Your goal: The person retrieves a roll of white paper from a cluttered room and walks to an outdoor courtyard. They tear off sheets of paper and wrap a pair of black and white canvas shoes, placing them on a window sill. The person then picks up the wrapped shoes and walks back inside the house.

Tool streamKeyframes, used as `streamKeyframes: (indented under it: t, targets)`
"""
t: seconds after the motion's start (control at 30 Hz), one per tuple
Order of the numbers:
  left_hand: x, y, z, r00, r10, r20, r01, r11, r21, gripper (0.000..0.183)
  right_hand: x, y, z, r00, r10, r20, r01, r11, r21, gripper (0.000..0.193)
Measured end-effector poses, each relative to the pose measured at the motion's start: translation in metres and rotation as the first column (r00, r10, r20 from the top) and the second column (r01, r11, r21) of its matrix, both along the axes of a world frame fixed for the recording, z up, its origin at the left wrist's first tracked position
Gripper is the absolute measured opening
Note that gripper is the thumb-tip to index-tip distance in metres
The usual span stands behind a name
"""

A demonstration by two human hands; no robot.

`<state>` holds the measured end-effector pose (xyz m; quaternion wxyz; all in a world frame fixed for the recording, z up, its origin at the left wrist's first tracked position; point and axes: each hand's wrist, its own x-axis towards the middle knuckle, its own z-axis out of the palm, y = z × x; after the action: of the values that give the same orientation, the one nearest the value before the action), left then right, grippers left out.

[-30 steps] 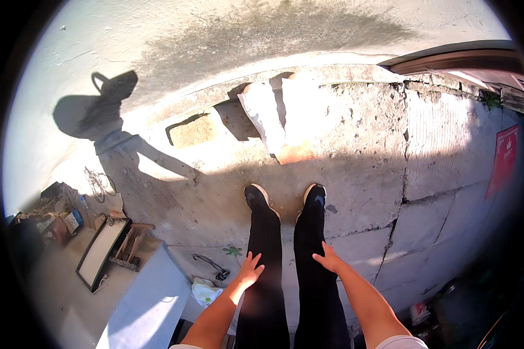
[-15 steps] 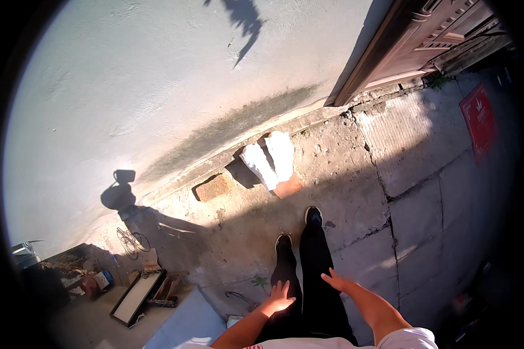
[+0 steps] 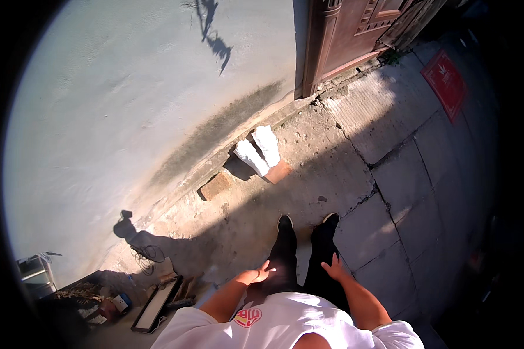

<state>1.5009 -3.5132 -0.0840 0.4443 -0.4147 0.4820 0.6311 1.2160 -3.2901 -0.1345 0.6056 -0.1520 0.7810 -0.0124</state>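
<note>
My left hand [image 3: 261,272] is over my left thigh, fingers apart and holding nothing. Beside my right thigh, my right hand [image 3: 335,269] is open too, its fingers spread. Both are nearest to my black trousers [image 3: 283,264]; I cannot tell whether they touch the cloth. Ahead of my feet, two white lumpy pieces [image 3: 265,145] stand side by side at the foot of the wall, of a material I cannot make out. A flat reddish tile [image 3: 278,172] lies at their near end. To their left sits a rough brown block [image 3: 215,187].
A pale wall [image 3: 128,99] rises ahead, with a brown panelled door [image 3: 355,41] at the far right. On the cracked paving [image 3: 399,180] lies a red printed mat [image 3: 445,85]. At lower left are a framed panel [image 3: 157,305], looped cable [image 3: 148,256] and assorted clutter.
My view has turned, with the door and red mat shifting left and up. My feet have moved, and more of my white shirt shows. Both hands stay open near my thighs.
</note>
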Motion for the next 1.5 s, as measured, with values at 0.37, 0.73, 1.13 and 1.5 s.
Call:
streamKeyframes:
  t: [0.37, 0.73, 1.13, 1.5]
  targets:
    - [-0.139, -0.045, 0.045, 0.99, 0.135, -0.043, -0.133, 0.781, -0.61, 0.104, -0.044, 0.134, 0.027, 0.976, -0.008, 0.219, -0.013, 0.996, 0.093, 0.104]
    - [-0.268, 0.091, 0.078, 1.0, 0.006, 0.01, 0.003, 0.707, -0.707, 0.095, -0.174, 0.337, 0.083, 0.691, -0.642, 0.333, 0.687, 0.727, -0.023, 0.067]
    - [-0.369, 0.12, 0.036, 0.931, -0.335, 0.145, 0.365, 0.827, -0.429, 0.038, -0.223, 0.524, 0.022, 0.693, -0.721, 0.011, 0.708, 0.678, -0.2, 0.057]
    - [-0.915, 0.206, -0.045, 0.734, -0.616, -0.284, 0.239, 0.627, -0.741, 0.026, -0.422, 0.539, 0.121, 0.281, -0.959, 0.036, 0.883, 0.244, -0.401, 0.05]
